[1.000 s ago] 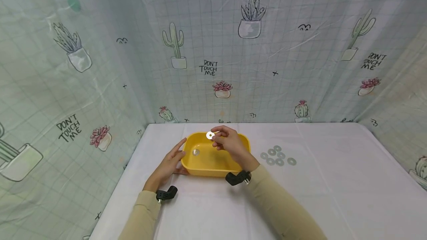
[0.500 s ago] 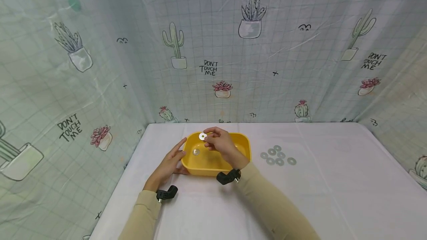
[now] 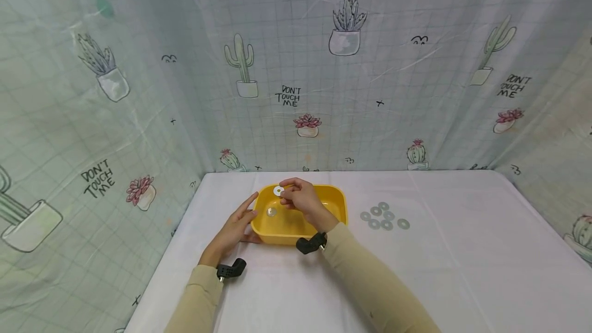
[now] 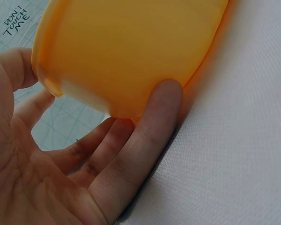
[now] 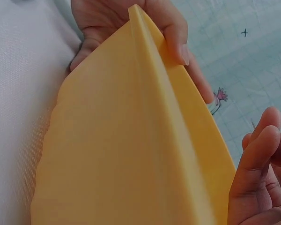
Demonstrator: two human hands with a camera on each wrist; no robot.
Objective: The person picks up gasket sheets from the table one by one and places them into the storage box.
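Observation:
A yellow plastic bin [image 3: 296, 226] sits on the white-covered table. My left hand [image 3: 235, 226] grips its left end, with the thumb at the rim [image 4: 37, 61] and other fingers against the outer wall in the left wrist view. Over the bin's back part, my right hand [image 3: 302, 200] pinches a flat washer [image 3: 278, 190] by its edge, the centre hole showing. The right wrist view has the right hand's fingers [image 5: 260, 154] at the lower right beside the rim, with the washer out of sight there. Another washer [image 3: 271, 211] lies on the bin floor near its left end.
Several grey washers [image 3: 382, 215] lie in a loose group on the table, right of the bin. A patterned cloth backdrop [image 3: 324, 81] rises behind the table and along both sides.
My right hand has shifted left over the bin with the washer, mostly in the first half second. The left hand and the bin stay in place.

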